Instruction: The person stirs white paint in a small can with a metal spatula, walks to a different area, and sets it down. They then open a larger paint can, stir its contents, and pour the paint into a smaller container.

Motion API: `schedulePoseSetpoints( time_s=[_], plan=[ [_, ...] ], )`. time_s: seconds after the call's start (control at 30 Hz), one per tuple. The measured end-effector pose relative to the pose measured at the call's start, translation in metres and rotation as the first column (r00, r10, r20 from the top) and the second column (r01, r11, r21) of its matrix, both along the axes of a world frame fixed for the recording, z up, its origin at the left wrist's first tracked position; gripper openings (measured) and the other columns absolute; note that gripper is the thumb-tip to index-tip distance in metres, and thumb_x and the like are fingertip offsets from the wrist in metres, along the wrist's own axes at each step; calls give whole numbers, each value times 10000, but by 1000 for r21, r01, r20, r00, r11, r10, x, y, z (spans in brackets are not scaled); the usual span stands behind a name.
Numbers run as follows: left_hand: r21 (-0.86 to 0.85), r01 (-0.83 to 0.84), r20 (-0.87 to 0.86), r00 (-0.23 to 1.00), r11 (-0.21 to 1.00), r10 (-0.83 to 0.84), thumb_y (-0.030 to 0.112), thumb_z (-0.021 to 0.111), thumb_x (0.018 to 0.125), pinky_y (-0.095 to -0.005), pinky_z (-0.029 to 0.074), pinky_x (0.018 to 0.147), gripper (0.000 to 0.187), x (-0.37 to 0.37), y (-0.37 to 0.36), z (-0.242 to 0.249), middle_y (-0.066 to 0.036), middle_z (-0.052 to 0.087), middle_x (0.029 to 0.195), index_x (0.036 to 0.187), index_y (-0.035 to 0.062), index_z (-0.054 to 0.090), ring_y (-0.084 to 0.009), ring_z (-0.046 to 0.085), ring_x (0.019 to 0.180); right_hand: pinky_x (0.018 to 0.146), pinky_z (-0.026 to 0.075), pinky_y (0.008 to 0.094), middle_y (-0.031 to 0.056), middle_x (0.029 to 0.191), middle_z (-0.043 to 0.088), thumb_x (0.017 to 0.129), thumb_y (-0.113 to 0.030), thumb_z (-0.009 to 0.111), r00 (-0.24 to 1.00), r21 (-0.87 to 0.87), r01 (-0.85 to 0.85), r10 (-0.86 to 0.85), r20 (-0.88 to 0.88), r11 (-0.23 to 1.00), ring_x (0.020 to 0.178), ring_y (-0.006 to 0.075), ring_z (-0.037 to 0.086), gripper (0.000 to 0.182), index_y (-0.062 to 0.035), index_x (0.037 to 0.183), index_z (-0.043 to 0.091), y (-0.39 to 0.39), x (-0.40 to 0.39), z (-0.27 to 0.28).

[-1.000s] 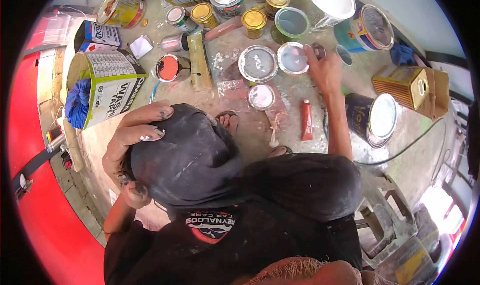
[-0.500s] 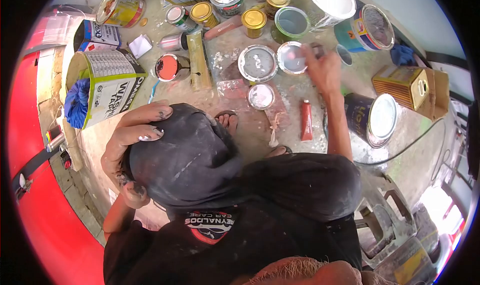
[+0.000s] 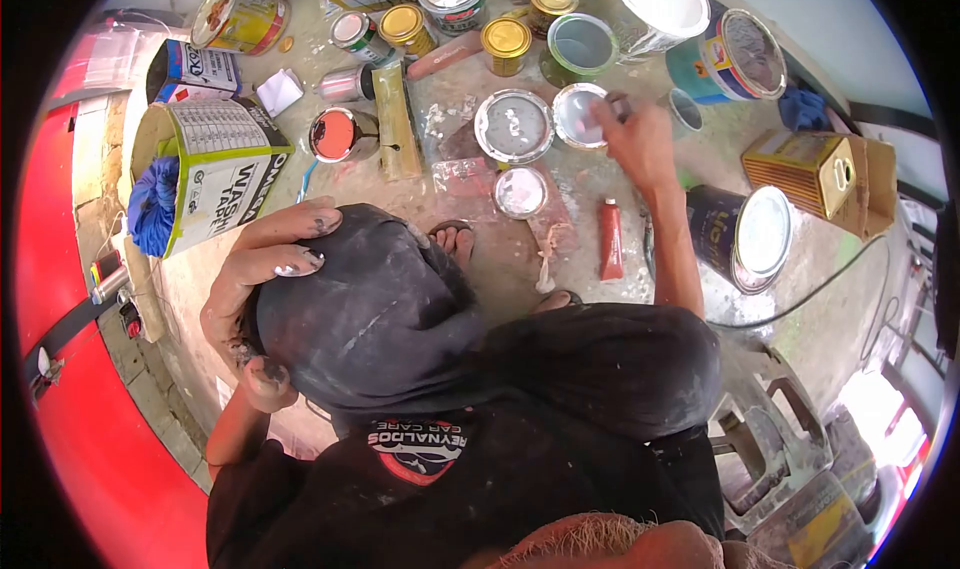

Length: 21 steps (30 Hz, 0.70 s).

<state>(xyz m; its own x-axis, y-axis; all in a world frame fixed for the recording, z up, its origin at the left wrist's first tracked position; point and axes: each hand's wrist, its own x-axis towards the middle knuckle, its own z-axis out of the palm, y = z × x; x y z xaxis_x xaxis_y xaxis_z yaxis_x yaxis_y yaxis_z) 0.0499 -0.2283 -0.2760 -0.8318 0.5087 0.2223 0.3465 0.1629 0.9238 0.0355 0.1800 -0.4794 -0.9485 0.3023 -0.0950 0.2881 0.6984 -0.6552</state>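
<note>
My left hand lies on my left knee, its paint-smudged fingers apart and draped over the dark trousers. Out in front, my right hand is closed, its fingers at the right edge of a small can with a grey top. A small dark piece shows at its fingertips; I cannot tell what it is. Left of that can stands a wider grey-topped can. Nearer me are a small white-topped can and a red tube lying on the floor.
Several paint cans line the back, among them a gold-lidded can and a white bucket. On the left stand an orange-filled can and a square tin with a blue cloth. A dark can sits at right, near a plastic stool.
My right hand has shifted slightly left and down, close by the small grey-topped can, and its fingers look less blurred. My left hand stays on the knee.
</note>
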Motion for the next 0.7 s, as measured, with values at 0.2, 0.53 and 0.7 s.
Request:
schedulePoseSetpoints(
  time_s=[0.2, 0.53, 0.7],
  plan=[
    [-14, -3, 2, 1000, 1000, 3, 728, 561, 960, -560, 479, 1070, 820, 1, 1, 2, -320, 643, 1224, 1103, -77, 626, -429, 642, 1208, 681, 542, 514, 243, 753, 701, 950, -356, 731, 980, 277, -111, 152, -131, 954, 729, 453, 696, 344, -19, 893, 767, -4, 5, 2],
    [-11, -13, 10, 1000, 1000, 14, 739, 553, 955, -558, 484, 1063, 831, 4, 1, 2, -319, 647, 1215, 1093, -78, 622, -433, 646, 1196, 638, 539, 480, 242, 746, 699, 955, -331, 727, 994, 112, -40, 51, -94, 993, 685, 422, 700, 306, -30, 944, 782, -5, 9, 9],
    [-14, -16, 9, 1000, 1000, 16, 741, 554, 950, -557, 486, 1061, 829, 5, 2, 2, -315, 650, 1212, 1086, -73, 621, -434, 648, 1189, 646, 533, 502, 253, 742, 693, 953, -336, 723, 979, 197, -59, 95, -180, 979, 695, 458, 681, 322, -19, 938, 778, -5, 12, -2]
  ],
)
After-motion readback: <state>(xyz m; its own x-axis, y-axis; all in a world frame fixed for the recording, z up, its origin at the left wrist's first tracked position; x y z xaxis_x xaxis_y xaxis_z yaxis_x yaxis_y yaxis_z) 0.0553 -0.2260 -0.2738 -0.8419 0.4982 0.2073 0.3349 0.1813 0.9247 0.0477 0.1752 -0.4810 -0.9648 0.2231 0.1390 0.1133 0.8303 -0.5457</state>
